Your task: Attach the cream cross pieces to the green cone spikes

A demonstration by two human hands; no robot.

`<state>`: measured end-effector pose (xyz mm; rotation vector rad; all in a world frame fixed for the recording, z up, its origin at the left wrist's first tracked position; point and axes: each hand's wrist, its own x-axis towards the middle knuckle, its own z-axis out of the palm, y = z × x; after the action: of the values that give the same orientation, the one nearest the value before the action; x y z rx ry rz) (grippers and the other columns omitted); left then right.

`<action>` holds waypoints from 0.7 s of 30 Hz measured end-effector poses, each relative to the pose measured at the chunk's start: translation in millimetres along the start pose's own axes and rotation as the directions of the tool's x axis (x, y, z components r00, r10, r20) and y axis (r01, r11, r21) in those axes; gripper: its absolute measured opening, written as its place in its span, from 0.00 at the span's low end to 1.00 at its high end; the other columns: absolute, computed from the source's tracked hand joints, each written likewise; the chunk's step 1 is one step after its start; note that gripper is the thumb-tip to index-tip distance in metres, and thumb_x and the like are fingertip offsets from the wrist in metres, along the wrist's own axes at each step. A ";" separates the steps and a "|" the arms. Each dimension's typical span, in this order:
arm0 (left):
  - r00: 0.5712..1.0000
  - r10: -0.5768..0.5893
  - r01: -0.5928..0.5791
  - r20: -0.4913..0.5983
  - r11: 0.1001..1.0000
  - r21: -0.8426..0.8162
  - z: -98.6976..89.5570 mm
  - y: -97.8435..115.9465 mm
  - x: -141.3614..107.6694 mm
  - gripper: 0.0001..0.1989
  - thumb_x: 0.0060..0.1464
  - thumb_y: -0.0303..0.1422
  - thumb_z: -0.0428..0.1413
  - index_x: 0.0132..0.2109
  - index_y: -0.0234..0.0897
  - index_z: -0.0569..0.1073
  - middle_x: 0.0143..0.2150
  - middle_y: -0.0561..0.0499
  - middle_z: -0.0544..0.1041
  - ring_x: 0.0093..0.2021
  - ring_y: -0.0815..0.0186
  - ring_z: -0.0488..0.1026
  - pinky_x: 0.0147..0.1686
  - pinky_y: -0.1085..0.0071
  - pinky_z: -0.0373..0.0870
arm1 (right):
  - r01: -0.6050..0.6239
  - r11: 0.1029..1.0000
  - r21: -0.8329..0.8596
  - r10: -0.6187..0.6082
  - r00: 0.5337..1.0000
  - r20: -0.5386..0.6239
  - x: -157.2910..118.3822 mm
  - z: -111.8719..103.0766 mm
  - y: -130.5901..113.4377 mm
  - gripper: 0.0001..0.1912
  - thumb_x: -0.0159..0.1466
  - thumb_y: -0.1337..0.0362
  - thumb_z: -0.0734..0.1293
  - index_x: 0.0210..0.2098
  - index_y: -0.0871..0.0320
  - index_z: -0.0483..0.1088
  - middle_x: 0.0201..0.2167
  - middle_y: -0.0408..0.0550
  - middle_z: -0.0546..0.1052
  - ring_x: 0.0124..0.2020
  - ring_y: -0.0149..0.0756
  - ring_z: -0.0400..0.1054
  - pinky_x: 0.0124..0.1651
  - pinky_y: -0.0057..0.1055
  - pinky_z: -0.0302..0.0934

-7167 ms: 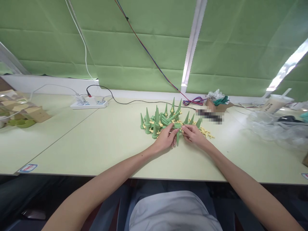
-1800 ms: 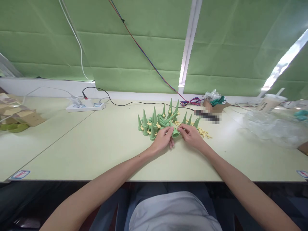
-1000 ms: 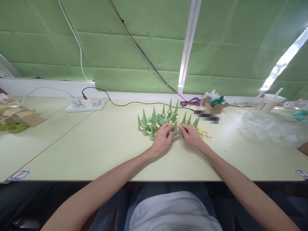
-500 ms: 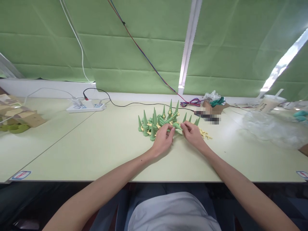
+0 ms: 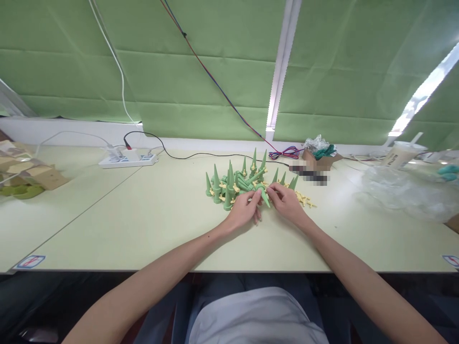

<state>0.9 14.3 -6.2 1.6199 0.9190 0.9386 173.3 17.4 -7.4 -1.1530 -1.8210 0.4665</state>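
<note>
Pinching a green cone (image 5: 266, 198) in left hand (image 5: 246, 209), had right hand (image 5: 286, 200) just beside, couldn't tell if gripping; risked toppling crowded upright cones (image 5: 230, 185) by slipping.

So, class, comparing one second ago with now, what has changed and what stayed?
The green cone in the left hand has tipped: its point, upward then, now slants toward the person. The right hand stays beside it. The standing cones and white power strip stayed put.

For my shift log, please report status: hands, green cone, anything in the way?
Left hand gripping green cone, tip toward wearer. Right hand beside it, grip unclear. Upright cones crowd close behind.
</note>
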 end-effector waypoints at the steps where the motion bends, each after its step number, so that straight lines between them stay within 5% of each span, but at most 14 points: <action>1: 1.000 -0.009 0.009 0.011 1.000 -0.017 -0.4 0.1 0.1 0.27 0.59 0.56 0.45 0.31 0.35 0.66 0.18 0.52 0.71 0.16 0.68 0.70 0.17 0.73 0.66 | -0.003 1.000 -0.003 0.003 1.000 0.002 -0.1 0.1 0.2 0.18 0.69 0.51 0.58 0.29 0.56 0.64 0.21 0.41 0.65 0.21 0.30 0.58 0.27 0.29 0.53; 9: 0.995 -0.055 0.066 0.081 0.986 -0.152 -1.0 -2.7 3.1 0.26 0.56 0.55 0.51 0.33 0.33 0.70 0.24 0.49 0.72 0.22 0.66 0.74 0.19 0.71 0.71 | 0.006 0.998 -0.057 -0.006 1.000 -0.011 -1.6 -1.5 1.7 0.18 0.69 0.53 0.57 0.27 0.56 0.62 0.18 0.39 0.63 0.20 0.30 0.56 0.28 0.29 0.52; 21: 0.997 0.029 -0.025 0.067 0.998 -0.052 -3.0 -4.1 -0.3 0.20 0.54 0.50 0.56 0.35 0.35 0.69 0.21 0.51 0.73 0.19 0.67 0.71 0.21 0.70 0.69 | 0.028 0.992 -0.121 -0.023 0.999 0.041 0.5 -0.8 7.2 0.20 0.70 0.54 0.54 0.24 0.55 0.54 0.18 0.39 0.60 0.22 0.31 0.55 0.29 0.30 0.50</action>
<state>-2.4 16.0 -9.7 1.6140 0.8225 0.9135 177.6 21.2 -11.8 -1.2085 -1.9181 0.3700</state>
